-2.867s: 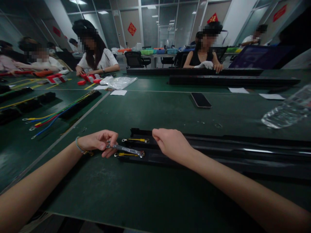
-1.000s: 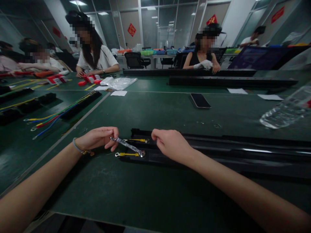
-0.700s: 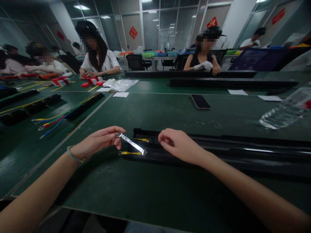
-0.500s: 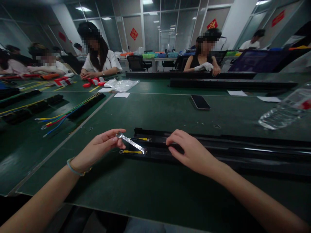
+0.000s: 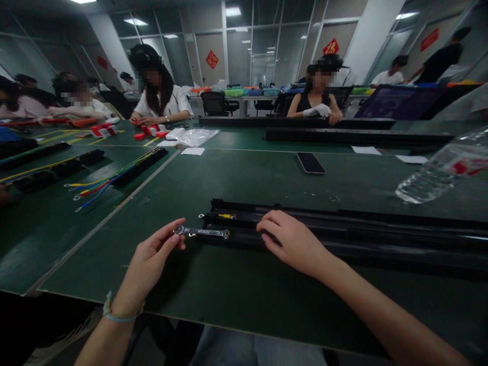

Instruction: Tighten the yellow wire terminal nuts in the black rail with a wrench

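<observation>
My left hand [image 5: 152,256] pinches one end of a metal wrench [image 5: 202,232] between thumb and fingers. The wrench's far end lies over the end of the nearer channel of a long black rail [image 5: 244,244], at a fastener I cannot make out. Under the wrench, a ring terminal [image 5: 192,235] sticks out past the rail's end. A second lead with a yellow sleeve [image 5: 225,216] lies in the farther channel, its ring terminal also poking out. My right hand [image 5: 292,241] bends its fingers over the rail, thumb on the near side, gripping it.
Beyond the rail lie a phone [image 5: 310,163] and, to the right, a tilted water bottle [image 5: 430,175]. Coloured wires with ring terminals [image 5: 101,190] are on the left. More black rails [image 5: 343,134], white paper [image 5: 192,151] and a plastic bag [image 5: 198,136] lie farther back, near seated people.
The wrench has swung from slanted to nearly level, its left end lowered with my left hand towards me. It now covers the nearer yellow sleeve. My right hand stays on the rail.
</observation>
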Action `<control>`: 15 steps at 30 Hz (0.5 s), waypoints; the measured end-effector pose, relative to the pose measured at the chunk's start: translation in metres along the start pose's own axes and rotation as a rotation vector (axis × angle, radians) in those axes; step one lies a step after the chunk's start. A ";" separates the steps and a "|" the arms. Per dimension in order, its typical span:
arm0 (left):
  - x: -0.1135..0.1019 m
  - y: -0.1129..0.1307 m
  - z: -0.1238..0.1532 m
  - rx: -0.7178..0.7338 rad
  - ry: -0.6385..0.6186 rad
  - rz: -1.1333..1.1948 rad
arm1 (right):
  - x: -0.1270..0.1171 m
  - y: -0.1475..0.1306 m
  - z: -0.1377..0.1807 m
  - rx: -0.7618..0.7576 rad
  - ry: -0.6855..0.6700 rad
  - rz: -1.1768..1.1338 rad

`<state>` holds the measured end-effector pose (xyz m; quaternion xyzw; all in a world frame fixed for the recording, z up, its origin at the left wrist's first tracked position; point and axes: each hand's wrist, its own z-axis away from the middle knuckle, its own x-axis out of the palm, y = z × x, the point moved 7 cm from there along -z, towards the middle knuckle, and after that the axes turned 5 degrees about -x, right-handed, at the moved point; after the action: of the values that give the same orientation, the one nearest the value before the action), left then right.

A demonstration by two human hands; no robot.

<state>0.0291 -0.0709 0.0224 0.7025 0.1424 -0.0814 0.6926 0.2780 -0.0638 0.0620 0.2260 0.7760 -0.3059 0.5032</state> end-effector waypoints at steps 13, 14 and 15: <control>0.013 -0.002 -0.005 -0.052 0.062 0.133 | 0.003 -0.001 0.000 -0.041 0.000 0.037; 0.015 -0.002 -0.004 -0.056 0.039 0.191 | 0.002 -0.001 0.000 -0.040 0.002 0.034; 0.016 -0.001 -0.003 -0.055 0.018 0.242 | 0.002 -0.001 0.000 -0.039 0.004 0.030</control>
<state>0.0442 -0.0663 0.0166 0.6959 0.0648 0.0129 0.7151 0.2767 -0.0646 0.0600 0.2282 0.7793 -0.2826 0.5107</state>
